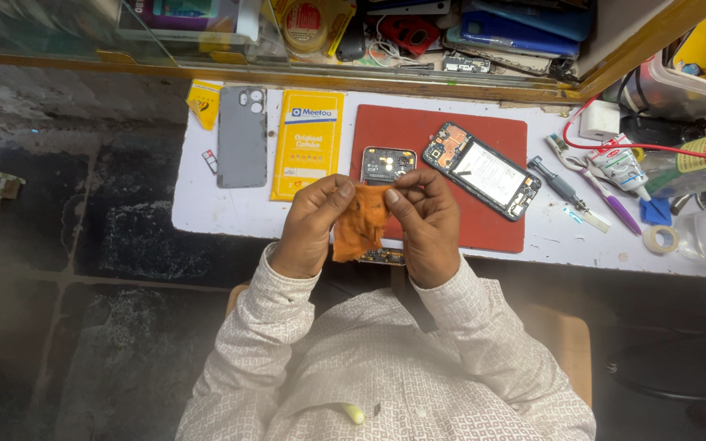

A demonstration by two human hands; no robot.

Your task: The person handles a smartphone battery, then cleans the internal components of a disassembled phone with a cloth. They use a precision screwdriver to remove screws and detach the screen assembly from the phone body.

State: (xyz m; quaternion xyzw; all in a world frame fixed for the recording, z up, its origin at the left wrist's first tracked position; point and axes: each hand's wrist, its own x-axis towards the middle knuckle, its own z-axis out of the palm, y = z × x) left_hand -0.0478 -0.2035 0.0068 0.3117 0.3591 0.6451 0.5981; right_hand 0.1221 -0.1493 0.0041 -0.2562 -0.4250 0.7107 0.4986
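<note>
My left hand (314,224) and my right hand (425,222) both pinch an orange cloth (359,222) held over an opened phone body (387,165). The phone's top with its camera and circuit board shows above the cloth, and its bottom edge peeks out below. It lies on a red work mat (492,135) on the white table (222,212). A second opened phone (481,170), with its battery and boards exposed, lies tilted on the mat just right of my right hand.
A grey phone back cover (242,136) and a yellow flat package (307,144) lie left of the mat. A screwdriver (564,186), purple pen (610,204), glue tube (621,167), tape roll (661,238), white charger (600,120) and bottle (696,163) crowd the right. A cluttered shelf (418,37) lies beyond.
</note>
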